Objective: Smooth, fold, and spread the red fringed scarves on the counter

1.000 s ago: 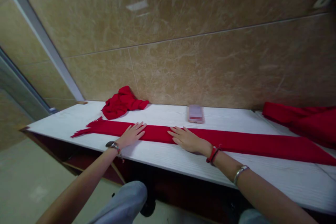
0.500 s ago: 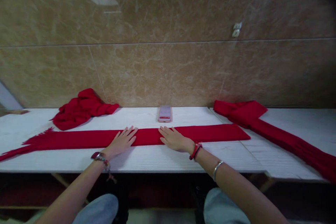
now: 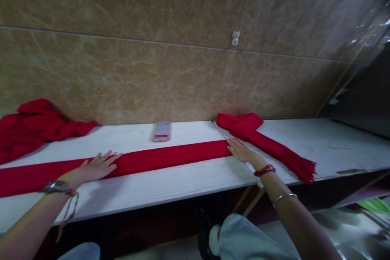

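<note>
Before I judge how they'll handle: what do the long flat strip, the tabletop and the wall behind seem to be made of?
Long flat strip: probably knitted or woven fabric, matte red; it lies smooth and soft-edged. Exact fibre unclear.
Tabletop: white with fine grain lines, likely wood or wood-look laminate, low sheen.
Wall: glossy brown veined panels, stone or stone-look tile, showing light reflections.

Flat red scarf: soft matt cloth. Under it, a white table with a grained, wood-like surface. Right of the scarf, a second red scarf, cloth ending in stringy fringe. Behind the scarf, a marble-patterned wall, smooth and glossy (it catches pale reflections).
</note>
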Tool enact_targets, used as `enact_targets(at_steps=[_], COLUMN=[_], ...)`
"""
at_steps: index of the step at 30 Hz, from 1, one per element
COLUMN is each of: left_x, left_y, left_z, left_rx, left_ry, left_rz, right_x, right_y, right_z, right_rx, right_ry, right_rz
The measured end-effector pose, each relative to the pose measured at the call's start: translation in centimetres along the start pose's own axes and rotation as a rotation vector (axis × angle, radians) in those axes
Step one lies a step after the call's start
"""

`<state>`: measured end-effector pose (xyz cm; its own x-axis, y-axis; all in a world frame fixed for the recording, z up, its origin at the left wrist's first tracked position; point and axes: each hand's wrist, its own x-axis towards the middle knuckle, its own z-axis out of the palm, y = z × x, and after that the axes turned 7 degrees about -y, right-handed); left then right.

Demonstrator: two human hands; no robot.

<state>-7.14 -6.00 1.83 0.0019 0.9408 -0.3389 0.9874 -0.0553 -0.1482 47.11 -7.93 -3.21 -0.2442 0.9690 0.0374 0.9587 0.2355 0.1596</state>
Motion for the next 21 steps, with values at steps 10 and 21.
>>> enact_targets(at_steps=[10,21], left_x=[-1.8,-2.4], left_y=[13.5,21.2], left_z=[-4.4,-2.3], left_rx=[0.016,-0.1], left_ry=[0.224,-0.007], left_rz=[0.225,0.638], right_x=[0.8,0.5], right_y=[1.0,3.8], right_z=[-0.8,-1.8], right_rx=[0.165,0.411], right_ry=[0.067,0.118], right_rz=[0.127,0.385])
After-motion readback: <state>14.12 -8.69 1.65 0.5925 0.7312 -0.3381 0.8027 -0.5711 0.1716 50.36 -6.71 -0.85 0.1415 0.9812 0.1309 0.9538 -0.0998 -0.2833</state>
